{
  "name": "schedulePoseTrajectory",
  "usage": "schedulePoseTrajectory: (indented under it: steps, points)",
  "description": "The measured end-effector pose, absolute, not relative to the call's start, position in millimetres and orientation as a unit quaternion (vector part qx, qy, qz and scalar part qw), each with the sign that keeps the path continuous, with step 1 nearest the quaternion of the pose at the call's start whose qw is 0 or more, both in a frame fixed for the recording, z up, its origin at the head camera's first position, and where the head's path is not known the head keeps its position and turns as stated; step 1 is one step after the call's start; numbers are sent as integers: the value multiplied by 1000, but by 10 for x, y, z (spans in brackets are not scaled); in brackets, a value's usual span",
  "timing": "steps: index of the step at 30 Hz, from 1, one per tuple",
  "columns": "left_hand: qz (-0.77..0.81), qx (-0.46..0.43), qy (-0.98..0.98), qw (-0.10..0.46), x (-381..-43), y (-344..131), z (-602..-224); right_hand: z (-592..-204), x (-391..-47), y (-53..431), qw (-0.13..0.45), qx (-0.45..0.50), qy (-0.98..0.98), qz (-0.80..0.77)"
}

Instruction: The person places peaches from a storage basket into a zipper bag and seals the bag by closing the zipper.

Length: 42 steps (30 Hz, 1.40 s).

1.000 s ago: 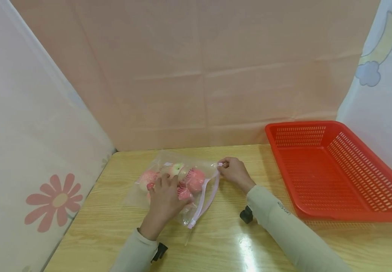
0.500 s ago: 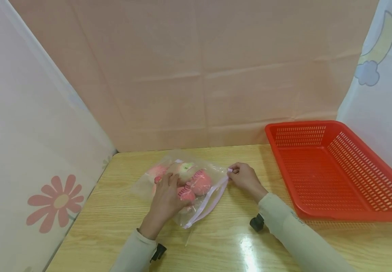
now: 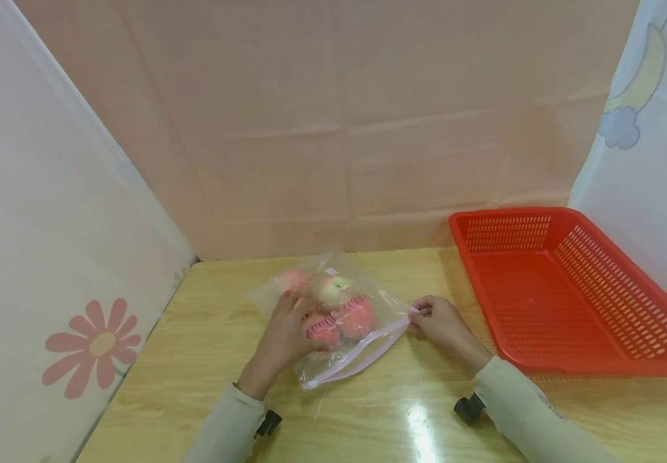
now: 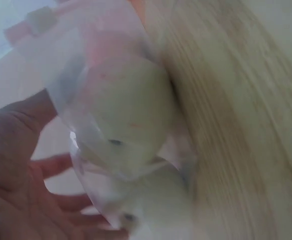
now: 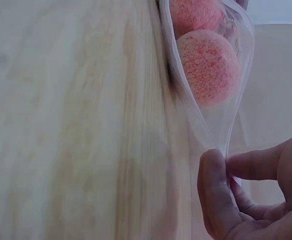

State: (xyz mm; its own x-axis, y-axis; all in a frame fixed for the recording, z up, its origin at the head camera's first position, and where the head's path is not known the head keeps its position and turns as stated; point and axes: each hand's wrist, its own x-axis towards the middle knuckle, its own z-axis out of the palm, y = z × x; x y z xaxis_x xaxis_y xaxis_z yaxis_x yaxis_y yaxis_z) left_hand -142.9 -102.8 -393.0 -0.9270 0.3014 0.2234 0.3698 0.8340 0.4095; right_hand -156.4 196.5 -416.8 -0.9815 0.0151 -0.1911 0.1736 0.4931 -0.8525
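A clear zip bag (image 3: 388, 305) with a pink zip strip (image 3: 362, 360) lies on the table, holding several round pink-and-yellow fruits (image 3: 356, 318) that look like apples. The two edges of its mouth bow apart. My left hand (image 3: 281, 334) rests on the bag's left side, fingers spread along the plastic beside the fruits; in the left wrist view the thumb and fingers (image 4: 60, 165) lie loosely against it. At the right end of the mouth, my right hand (image 3: 446, 328) pinches the corner between thumb and index finger (image 5: 216, 180). A small slider (image 4: 41, 19) sits on the strip.
A red plastic basket (image 3: 486, 302) with slotted walls stands on the right of the wooden table (image 3: 159, 379). Behind the table hangs a plain peach cloth (image 3: 333, 161), with patterned white cloths on both sides.
My right hand has drawn the pinched corner to the right and nearer. The bag and fruits have shifted right with it, while my left hand has kept touching the bag and moved right slightly.
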Motion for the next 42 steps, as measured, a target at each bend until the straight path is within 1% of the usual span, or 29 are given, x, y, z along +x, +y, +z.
schedulePoseTrajectory:
  steps: [5, 9, 12, 16, 24, 28, 35, 42]
  points:
    - [-205, -219, -952, 61, -1511, -1085, -3985, -4183, -1478, 1982, 98, 54, 841, -529]
    - [-223, -211, -951, 35, -1532, -1118, -4008, -4169, -1481, 1975, 110, 42, 847, -519]
    - [-251, -212, -944, 10, -1549, -1115, -4026, -4174, -1477, 1981, 108, 47, 858, -501]
    - [-271, -228, -935, -2, -1587, -1100, -4051, -4199, -1429, 2019, 106, 65, 861, -493]
    - [-265, -265, -927, 0, -1699, -1061, -4046, -4214, -1293, 2110, 77, 62, 868, -486]
    - [-259, -273, -927, 7, -1740, -1039, -4034, -4203, -1219, 2136, 78, 70, 868, -485]
    - [-216, -275, -936, 48, -1805, -1003, -4015, -4158, -1109, 2154, 78, 79, 868, -484]
    - [-236, -271, -930, 74, -1785, -1012, -4041, -4139, -1005, 2118, 77, 74, 849, -517]
